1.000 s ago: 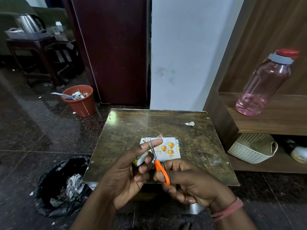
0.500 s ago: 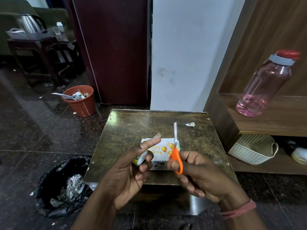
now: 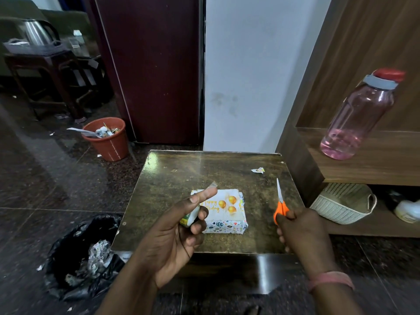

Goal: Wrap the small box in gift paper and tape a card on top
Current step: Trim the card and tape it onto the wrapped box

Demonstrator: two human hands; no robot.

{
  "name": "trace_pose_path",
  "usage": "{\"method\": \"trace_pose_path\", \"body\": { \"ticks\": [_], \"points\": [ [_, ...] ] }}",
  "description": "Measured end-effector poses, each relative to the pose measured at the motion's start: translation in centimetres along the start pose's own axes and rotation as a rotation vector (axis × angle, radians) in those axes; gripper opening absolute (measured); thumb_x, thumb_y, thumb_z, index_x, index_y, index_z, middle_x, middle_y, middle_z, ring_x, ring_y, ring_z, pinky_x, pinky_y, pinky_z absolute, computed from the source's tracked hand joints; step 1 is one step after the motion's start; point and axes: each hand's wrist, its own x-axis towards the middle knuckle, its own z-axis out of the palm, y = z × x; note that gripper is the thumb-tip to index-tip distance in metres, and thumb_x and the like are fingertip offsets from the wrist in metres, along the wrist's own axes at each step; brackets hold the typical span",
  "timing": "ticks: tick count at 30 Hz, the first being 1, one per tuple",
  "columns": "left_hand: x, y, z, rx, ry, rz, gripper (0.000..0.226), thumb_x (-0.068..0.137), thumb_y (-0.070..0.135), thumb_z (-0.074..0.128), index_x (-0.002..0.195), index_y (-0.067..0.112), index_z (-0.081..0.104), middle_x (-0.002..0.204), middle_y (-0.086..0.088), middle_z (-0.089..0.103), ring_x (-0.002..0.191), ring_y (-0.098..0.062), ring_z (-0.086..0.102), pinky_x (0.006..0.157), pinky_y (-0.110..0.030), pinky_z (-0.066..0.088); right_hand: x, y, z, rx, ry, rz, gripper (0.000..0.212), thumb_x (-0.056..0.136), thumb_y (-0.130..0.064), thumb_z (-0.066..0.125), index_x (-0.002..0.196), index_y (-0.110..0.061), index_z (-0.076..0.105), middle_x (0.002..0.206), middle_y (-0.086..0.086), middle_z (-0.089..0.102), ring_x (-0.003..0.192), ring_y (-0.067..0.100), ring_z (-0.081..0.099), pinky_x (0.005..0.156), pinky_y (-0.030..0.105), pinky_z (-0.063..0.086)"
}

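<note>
holding one scissors (image 3: 281, 206), right hand (image 3: 302, 233); one wrapped box (image 3: 227, 220), one card (image 3: 223, 204).

Wrapped small box (image 3: 227, 225) sits near the front edge of the square brown table (image 3: 181, 169), balloon-printed card (image 3: 223, 206) on top, left hand (image 3: 179, 233) at its left, orange-handled scissors (image 3: 280, 202) right, paper scrap (image 3: 258, 170) toward the back-right corner.

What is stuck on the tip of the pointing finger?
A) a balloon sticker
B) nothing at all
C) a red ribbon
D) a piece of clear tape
D: a small clear piece of tape hangs off the raised fingertip of the left hand, above the birthday card lying on the wrapped box.
</note>
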Motion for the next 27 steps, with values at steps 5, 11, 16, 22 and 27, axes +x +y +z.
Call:
{"method": "trace_pose_path", "body": {
  "ticks": [5,11,16,22,27],
  "points": [
    [-0.1,-0.1,0.1,0.025,0.002,-0.003,0.059,0.078,0.032,0.076,0.133,0.01,0.069,0.081,0.002,0.052,0.06,-0.005,0.042,0.044,-0.014,0.035,0.7,1.5,1.3,-0.05,0.05,-0.005,0.043,0.066,-0.05,0.06,0.06,-0.008,0.061,0.055,0.012,0.067,0.059,0.041,0.069,0.055,0.057,0.059],
    [0.0,-0.2,0.2,0.038,0.008,-0.002,0.059,0.077,0.033,0.077,0.131,0.01,0.07,0.081,0.002,0.052,0.059,-0.005,0.043,0.043,-0.014,0.036,2.7,3.4,2.8,-0.144,0.064,0.011,0.062,0.06,-0.064,0.045,0.066,-0.006,0.065,0.063,0.015,0.07,0.066,0.041,0.071,0.059,0.053,0.061],
    [0.0,-0.3,0.2,0.047,0.012,-0.007,0.059,0.077,0.033,0.077,0.131,0.01,0.07,0.081,0.002,0.053,0.06,-0.005,0.043,0.044,-0.015,0.036,-0.8,-1.3,1.8,-0.24,0.039,0.038,0.046,0.073,-0.048,0.05,0.064,-0.006,0.067,0.061,0.013,0.071,0.06,0.037,0.072,0.064,0.044,0.062],
    [-0.1,-0.3,0.2,0.064,0.01,-0.006,0.059,0.077,0.033,0.077,0.131,0.011,0.07,0.081,0.001,0.053,0.06,-0.005,0.043,0.044,-0.015,0.036,-1.7,-2.6,1.0,-0.158,-0.038,0.088,0.035,0.092,-0.022,0.057,0.067,0.001,0.067,0.049,0.011,0.066,0.038,0.027,0.065,0.05,0.032,0.055],
    [0.0,-0.3,0.3,0.063,0.007,-0.004,0.058,0.077,0.033,0.076,0.131,0.011,0.071,0.081,0.001,0.053,0.06,-0.005,0.043,0.044,-0.015,0.036,-1.0,-1.5,1.9,-0.196,0.003,0.044,0.038,0.077,-0.04,0.059,0.063,-0.005,0.066,0.054,0.01,0.068,0.049,0.034,0.068,0.058,0.046,0.061]
  ]
}}
